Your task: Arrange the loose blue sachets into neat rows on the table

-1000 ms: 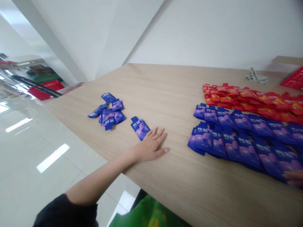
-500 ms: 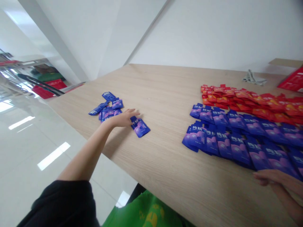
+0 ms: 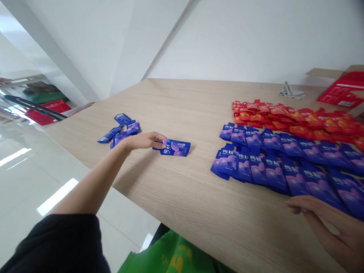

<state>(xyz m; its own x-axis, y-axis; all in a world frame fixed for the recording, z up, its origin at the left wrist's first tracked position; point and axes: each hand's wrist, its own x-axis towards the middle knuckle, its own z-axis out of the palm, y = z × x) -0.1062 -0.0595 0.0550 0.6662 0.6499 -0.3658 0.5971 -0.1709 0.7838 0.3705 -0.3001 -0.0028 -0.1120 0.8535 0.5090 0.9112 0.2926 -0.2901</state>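
My left hand (image 3: 145,141) stretches across the wooden table (image 3: 199,113), its fingers drawn close together at the left end of a blue sachet (image 3: 178,148). The sachet lies flat on the table, and my fingertips touch it, but I can't tell whether they're pinching it or only resting on it. My right hand (image 3: 313,207) is open, with its fingers loosely curled, just in front of the blue rows (image 3: 273,174).

Measured from those rows, the sachet sits a little to the left, on its own, and the loose heap (image 3: 118,139) lies farther left, just past my left hand. Most of the blue sachets are laid out in overlapping rows, while the few in the heap are scattered at odd angles. Behind the blue rows, the red rows (image 3: 284,117) look tightly packed. Beyond those are a crumpled grey cloth (image 3: 291,91) and a red carton (image 3: 341,91).
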